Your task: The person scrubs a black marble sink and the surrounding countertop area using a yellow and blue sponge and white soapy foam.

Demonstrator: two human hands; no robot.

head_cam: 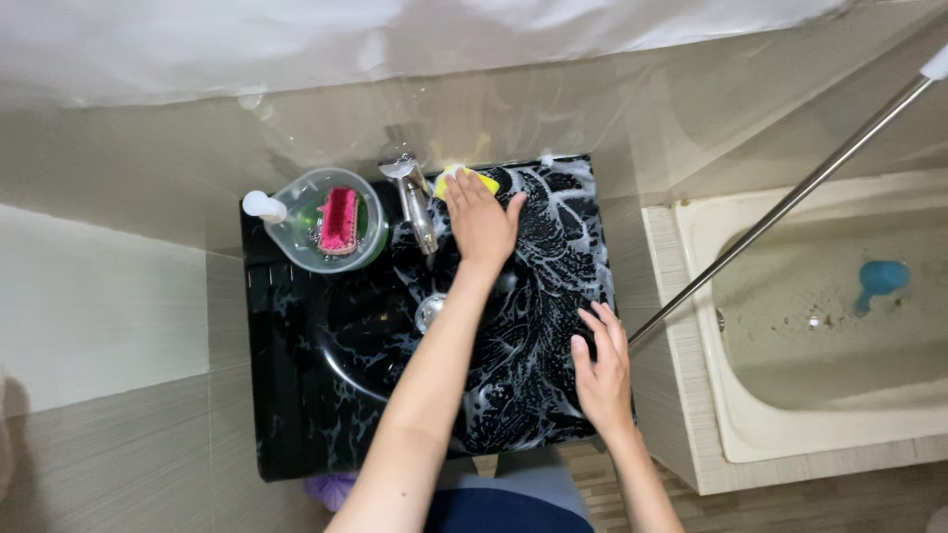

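Observation:
My left hand (481, 219) reaches across a black washbasin (296, 395) and presses a yellow sponge (476, 179) flat against the soapy back edge, just right of the chrome tap (413, 192). Only the sponge's far end shows beyond my fingers. My right hand (600, 367) rests with spread fingers on the basin's right rim, holding nothing. White suds streak the right half of the black surface (553, 247). The round bowl and its metal drain (430, 312) lie under my left forearm.
A clear plastic jug (331, 229) holding a pink brush (338, 219) stands at the basin's back left, with a white cap beside it. A white bathtub (820, 326) with a blue object inside lies to the right. A metal rod (790, 202) slants over it.

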